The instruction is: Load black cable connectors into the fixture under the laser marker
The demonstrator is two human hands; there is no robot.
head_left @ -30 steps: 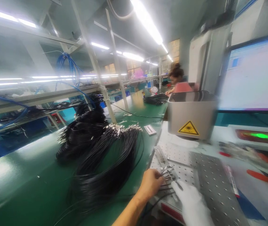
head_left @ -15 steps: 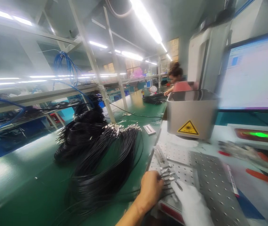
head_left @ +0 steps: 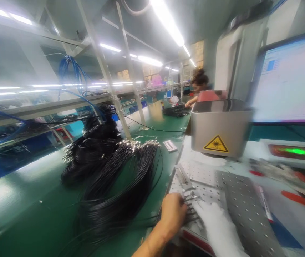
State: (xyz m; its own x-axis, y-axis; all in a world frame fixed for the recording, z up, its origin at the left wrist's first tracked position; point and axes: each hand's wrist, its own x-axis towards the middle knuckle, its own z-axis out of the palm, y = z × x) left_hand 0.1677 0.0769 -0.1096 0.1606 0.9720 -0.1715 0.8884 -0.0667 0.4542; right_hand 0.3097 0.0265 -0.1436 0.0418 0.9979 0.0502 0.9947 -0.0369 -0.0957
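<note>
My bare left hand (head_left: 172, 215) is closed in a pinch on several thin black cables whose metal connector tips (head_left: 191, 197) lie in a row on the perforated metal plate (head_left: 238, 200). My right hand (head_left: 216, 228), in a white glove, lies just right of those tips with its fingers stretched flat over them. A big bundle of black cables with silver ends (head_left: 120, 178) lies on the green bench (head_left: 29, 207) left of my left hand.
A grey laser head with a yellow warning sticker (head_left: 216, 144) hangs over the plate. A monitor (head_left: 291, 82) stands at the right. Red-handled tools (head_left: 294, 198) lie beyond the plate. Another person (head_left: 203, 91) works at the far end of the bench.
My left hand has slid slightly right and toward the connector tips. The gloved right hand has shifted a little up over them. The view has drifted slightly.
</note>
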